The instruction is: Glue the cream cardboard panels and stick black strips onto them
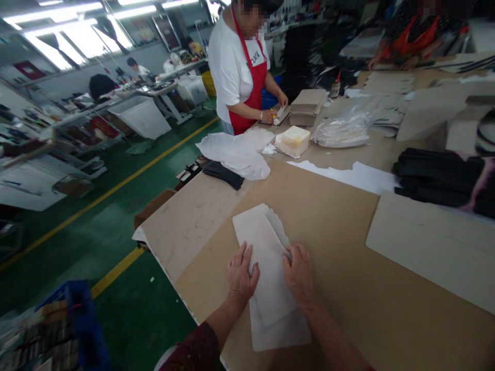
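Note:
Several pale grey sheets (266,288) with rounded corners lie in a loose, fanned stack on the brown tabletop (340,268). My left hand (242,273) rests on the left edge of the stack, its fingers spread and pointing away from me. At the right edge, my right hand (298,270) has its fingers curled round the side of the sheets, with the thumb near the top surface. One sheet sticks out below the others, toward me.
A large pale board (429,247) lies at the right, below black bundles (433,178). Toward the back are plastic sheeting (240,154), black strips (223,174) and a yellowish block (293,140). A person in a red apron (251,82) works across the table; another stands at the back right.

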Demonstrator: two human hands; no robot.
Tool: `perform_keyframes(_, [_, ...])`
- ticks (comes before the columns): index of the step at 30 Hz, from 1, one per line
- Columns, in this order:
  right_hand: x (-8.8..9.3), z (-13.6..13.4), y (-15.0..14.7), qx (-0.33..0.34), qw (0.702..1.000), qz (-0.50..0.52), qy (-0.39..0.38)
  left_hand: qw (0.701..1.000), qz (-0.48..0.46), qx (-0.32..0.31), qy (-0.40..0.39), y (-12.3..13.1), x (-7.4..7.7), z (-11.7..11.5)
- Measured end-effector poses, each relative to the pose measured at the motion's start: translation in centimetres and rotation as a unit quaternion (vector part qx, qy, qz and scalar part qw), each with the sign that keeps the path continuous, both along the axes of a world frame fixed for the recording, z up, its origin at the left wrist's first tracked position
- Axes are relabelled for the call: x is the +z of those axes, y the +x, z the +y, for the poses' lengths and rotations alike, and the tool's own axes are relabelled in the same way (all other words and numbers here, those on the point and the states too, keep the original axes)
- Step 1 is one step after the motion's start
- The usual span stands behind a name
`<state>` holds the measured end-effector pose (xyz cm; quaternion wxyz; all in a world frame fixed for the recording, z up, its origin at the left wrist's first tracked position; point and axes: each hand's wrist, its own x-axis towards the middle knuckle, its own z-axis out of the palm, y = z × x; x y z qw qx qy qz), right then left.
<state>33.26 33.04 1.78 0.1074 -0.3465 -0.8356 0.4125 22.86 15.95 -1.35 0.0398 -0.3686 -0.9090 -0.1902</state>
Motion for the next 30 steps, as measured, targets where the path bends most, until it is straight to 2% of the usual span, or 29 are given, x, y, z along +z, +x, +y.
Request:
perform_keyframes(3, [0.1,-0.5,0.3,0.01,0.999,-0.011,-0.05,1.0,0.007,-0.004,-0.001,-0.1,-0.1,0.0])
perform_keyframes(6, [0.2,1.5,1.7,0.006,0.995,-0.019,-0.094,1.0,0.013,-0.01,0.003,-0.4,-0.4,-0.1])
perform_keyframes(9, [0.6,6.7,5.9,-0.014,0.994,-0.025,-0.106,0.999,0.029,-0.019,0.005,-0.9,-0.9,0.2])
perform_keyframes(15, [3.0,19.7,18.5,0.014,0.994,-0.085,-0.073,0.999,0.028,-0.013,0.017,-1.2,-0.7,0.8])
perform_keyframes(18, [2.8,24.8,22.4,-0.002,0.992,-0.119,-0.039,1.0,0.021,-0.012,0.01,-1.1,-0.5,0.9])
perform_keyframes(20, [2.2,27.2,23.7,-0.022,0.99,-0.136,-0.018,1.0,0.024,-0.014,0.006,-1.2,-0.6,0.9])
perform_keyframes(23, [1.2,29.4,24.7,-0.03,0.989,-0.148,-0.007,0.999,0.037,-0.011,-0.001,-1.3,-0.8,0.9])
perform_keyframes(30, [-0.5,31.0,24.8,-0.032,0.985,-0.17,0.026,0.999,0.032,-0.018,-0.013,-1.7,-1.1,0.6])
